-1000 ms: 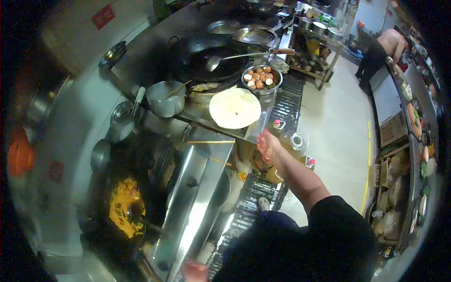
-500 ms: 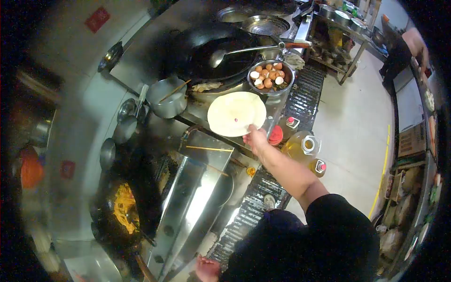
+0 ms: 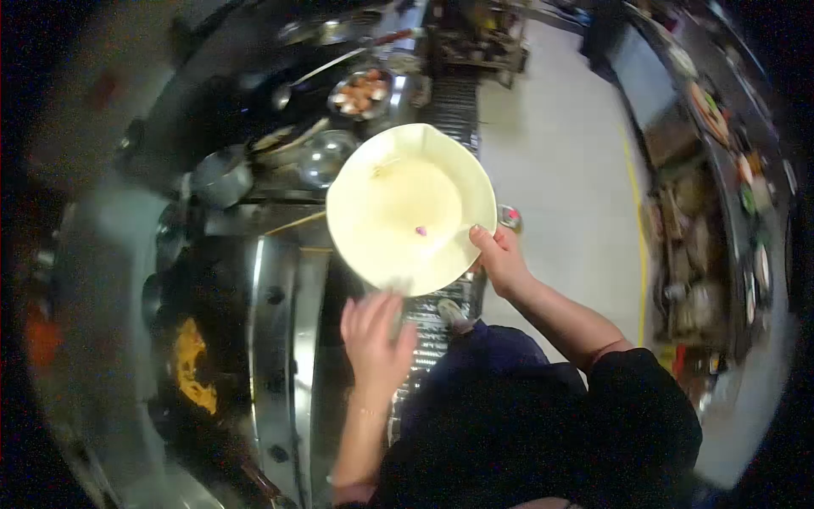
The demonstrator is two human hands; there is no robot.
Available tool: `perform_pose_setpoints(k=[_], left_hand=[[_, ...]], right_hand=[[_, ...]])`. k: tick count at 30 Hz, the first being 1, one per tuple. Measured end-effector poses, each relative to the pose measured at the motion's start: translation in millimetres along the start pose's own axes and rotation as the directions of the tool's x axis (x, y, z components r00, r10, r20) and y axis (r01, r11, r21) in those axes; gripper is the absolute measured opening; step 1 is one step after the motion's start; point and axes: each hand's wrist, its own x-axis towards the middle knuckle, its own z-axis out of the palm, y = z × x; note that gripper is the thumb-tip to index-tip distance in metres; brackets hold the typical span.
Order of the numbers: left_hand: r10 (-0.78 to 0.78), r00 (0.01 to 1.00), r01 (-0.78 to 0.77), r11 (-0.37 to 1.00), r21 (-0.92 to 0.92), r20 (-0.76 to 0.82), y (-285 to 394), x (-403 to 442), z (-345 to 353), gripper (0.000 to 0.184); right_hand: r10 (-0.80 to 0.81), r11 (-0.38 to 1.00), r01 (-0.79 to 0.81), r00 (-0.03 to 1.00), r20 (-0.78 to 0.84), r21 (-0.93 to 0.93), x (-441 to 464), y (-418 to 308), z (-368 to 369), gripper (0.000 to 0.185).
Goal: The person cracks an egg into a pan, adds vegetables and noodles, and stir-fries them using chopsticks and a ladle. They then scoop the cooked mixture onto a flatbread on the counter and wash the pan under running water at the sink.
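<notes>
My right hand [image 3: 500, 259] grips the lower right rim of a pale yellow bowl [image 3: 398, 195], thumb on the inside. The bowl is held up and faces me, with a small pinkish-red bit and a few specks on its inner surface. My left hand [image 3: 375, 343] is by the bowl's bottom edge, blurred by motion, with fingers stretched out and thumb apart. Whether its fingertips touch the rim I cannot tell. At the lower left, yellow-orange food resembling egg [image 3: 193, 369] lies in a dark wok [image 3: 225, 314].
Behind the bowl, a metal bowl of eggshells [image 3: 360, 93] stands beside a long-handled ladle [image 3: 318, 72]. A metal pot [image 3: 222, 176] and a shiny metal bowl [image 3: 328, 158] sit on the stove. A dark grate [image 3: 454, 106] runs along the pale floor [image 3: 551, 153]. Shelves [image 3: 691, 220] line the right.
My right hand has lifted the pale yellow bowl off the stove edge and brought it closer. My left hand has risen from the bottom edge to the bowl. The view has swung right.
</notes>
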Motion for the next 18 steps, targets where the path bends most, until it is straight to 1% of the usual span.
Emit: perform_pose_setpoints(k=[1,2,3,5,7,9,11,13,15,16,17,18], left_hand=[[0.049,0.995,-0.053,0.998,0.037,0.092,16,7,5,0.042],[0.121,0.981,-0.129,0.991,0.042,0.152,30,11,12,0.049],[0.194,0.960,-0.214,0.974,0.078,0.203,49,12,19,0.059],[0.319,0.901,-0.339,0.940,0.018,0.294,74,3,39,0.060],[0.359,0.847,-0.368,0.928,-0.056,0.392,106,-9,53,0.058],[0.474,0.776,-0.461,0.877,-0.139,0.417,124,-31,71,0.052],[0.604,0.715,-0.581,0.793,-0.181,0.353,143,-52,88,0.046],[0.676,0.663,-0.641,0.734,-0.222,0.322,166,-61,106,0.040],[0.769,0.568,-0.719,0.637,-0.277,0.294,188,-58,132,0.031],[0.844,0.517,-0.782,0.533,-0.323,0.140,189,-49,141,0.025],[0.877,0.468,-0.796,0.472,-0.378,0.110,201,-38,144,0.024],[0.906,0.413,-0.808,0.412,-0.422,0.092,234,-44,151,0.024]], right_hand=[[-0.029,1.000,0.030,0.999,-0.038,0.007,-26,1,-10,0.026],[0.009,0.999,-0.005,0.997,-0.076,0.050,-55,1,-18,0.027],[0.006,0.999,-0.013,0.993,-0.117,-0.053,-79,6,-30,0.027],[0.075,0.992,-0.095,0.972,-0.222,-0.081,-128,3,-47,0.026],[-0.062,0.986,0.001,0.931,-0.359,-0.169,-160,14,-69,0.027],[-0.132,0.987,0.079,0.893,-0.429,-0.140,-187,30,-97,0.028],[0.068,0.994,-0.101,0.863,-0.500,-0.039,-217,21,-124,0.030],[0.030,0.998,0.007,0.827,-0.561,0.063,-235,24,-153,0.030],[0.024,0.993,0.056,0.780,-0.625,0.108,-257,14,-183,0.028],[0.030,0.989,0.070,0.757,-0.653,0.127,-260,9,-188,0.027],[0.036,0.982,0.100,0.734,-0.678,0.160,-263,5,-197,0.027],[0.047,0.969,0.136,0.717,-0.695,0.206,-284,3,-225,0.027]])
